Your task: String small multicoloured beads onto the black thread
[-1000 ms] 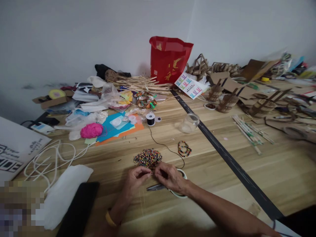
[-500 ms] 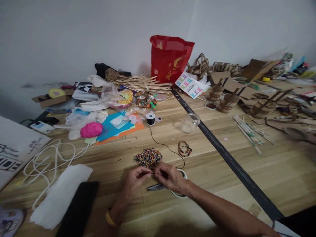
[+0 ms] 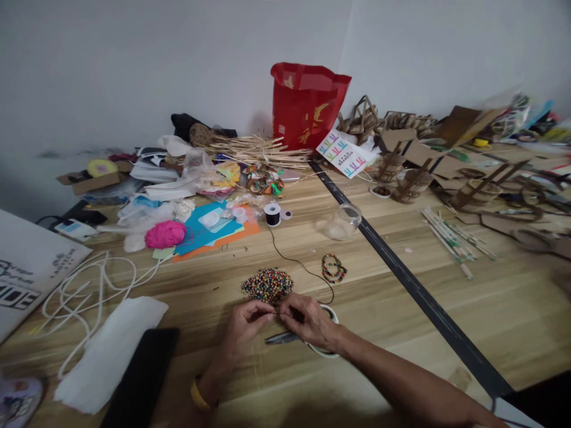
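Both hands meet just below a heap of small multicoloured beads (image 3: pixel 267 283). My left hand (image 3: pixel 242 324) pinches thumb and forefinger on a thin dark cord. Close beside it, my right hand (image 3: pixel 307 318) is pinched on the same cord, only a short stretch showing between the fingertips. Whether a bead is on it is too small to tell. A black cord (image 3: pixel 298 261) runs from the spool (image 3: pixel 272 216) and curves down near my right hand. Scissors (image 3: pixel 281 339) lie partly under that hand, dark blades pointing left, pale handles half covered. Two beaded bracelets (image 3: pixel 333 269) lie to the right.
A glass jar (image 3: pixel 344 222) stands beyond the bracelets, by a black strip (image 3: pixel 414 285) crossing the table. Pink yarn (image 3: pixel 165 235), white cord (image 3: pixel 103 279) and a black phone-like slab (image 3: pixel 141 377) lie left. Small woven baskets (image 3: pixel 411 185) and thin sticks (image 3: pixel 448 241) are right; a red bag (image 3: pixel 307 107) stands behind.
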`<state>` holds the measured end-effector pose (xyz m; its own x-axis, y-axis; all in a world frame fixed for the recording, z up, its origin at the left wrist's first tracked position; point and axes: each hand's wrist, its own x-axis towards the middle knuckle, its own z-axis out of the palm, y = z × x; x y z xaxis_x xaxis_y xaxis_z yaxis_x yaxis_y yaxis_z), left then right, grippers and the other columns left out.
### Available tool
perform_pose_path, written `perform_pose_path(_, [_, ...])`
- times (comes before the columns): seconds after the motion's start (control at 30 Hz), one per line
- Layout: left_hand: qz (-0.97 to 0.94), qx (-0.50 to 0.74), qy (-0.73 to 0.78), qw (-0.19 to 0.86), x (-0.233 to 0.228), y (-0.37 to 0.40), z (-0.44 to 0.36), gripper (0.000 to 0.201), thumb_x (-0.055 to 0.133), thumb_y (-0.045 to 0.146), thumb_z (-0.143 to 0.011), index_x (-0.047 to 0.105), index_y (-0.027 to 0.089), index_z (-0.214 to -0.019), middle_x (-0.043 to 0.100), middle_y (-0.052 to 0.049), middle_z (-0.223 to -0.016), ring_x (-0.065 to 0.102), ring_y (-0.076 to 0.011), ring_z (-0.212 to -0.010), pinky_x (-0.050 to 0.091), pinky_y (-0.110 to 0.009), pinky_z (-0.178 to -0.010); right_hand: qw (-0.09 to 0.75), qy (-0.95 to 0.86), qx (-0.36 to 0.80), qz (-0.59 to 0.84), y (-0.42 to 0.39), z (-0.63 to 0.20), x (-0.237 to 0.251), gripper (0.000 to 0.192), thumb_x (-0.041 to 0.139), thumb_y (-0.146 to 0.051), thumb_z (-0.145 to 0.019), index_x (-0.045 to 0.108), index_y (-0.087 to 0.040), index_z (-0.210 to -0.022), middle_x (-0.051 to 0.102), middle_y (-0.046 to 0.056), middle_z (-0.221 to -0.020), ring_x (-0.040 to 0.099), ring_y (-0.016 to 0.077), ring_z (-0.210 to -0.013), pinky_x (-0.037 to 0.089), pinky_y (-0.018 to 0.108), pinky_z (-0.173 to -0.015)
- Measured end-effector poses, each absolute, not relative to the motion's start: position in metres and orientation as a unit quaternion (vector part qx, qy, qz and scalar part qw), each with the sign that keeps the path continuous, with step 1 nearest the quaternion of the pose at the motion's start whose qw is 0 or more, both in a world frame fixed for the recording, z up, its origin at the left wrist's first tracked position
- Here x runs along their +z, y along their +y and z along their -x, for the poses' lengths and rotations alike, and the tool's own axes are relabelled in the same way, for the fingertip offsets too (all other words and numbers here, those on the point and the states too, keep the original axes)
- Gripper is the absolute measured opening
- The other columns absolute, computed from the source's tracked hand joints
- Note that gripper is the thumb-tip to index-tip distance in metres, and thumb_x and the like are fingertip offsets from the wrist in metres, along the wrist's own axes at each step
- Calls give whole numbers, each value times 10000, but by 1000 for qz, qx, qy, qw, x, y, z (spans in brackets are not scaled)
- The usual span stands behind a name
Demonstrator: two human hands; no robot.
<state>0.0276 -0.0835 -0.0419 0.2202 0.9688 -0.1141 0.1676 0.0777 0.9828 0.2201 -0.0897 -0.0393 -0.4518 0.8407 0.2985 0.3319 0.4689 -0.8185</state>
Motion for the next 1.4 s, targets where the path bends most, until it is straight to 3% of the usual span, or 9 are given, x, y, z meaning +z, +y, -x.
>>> perform_pose_path(1.4, [-565, 371, 505, 537, -42, -83, -27, 115, 697, 231, -635, 691, 140, -704, 737, -62, -712, 661, -184, -672, 518, -268, -651, 361, -784, 338, 376, -89, -220, -41, 75, 517, -117, -805, 546, -164, -755, 530, -12, -667, 476, 98, -589, 365, 196, -560])
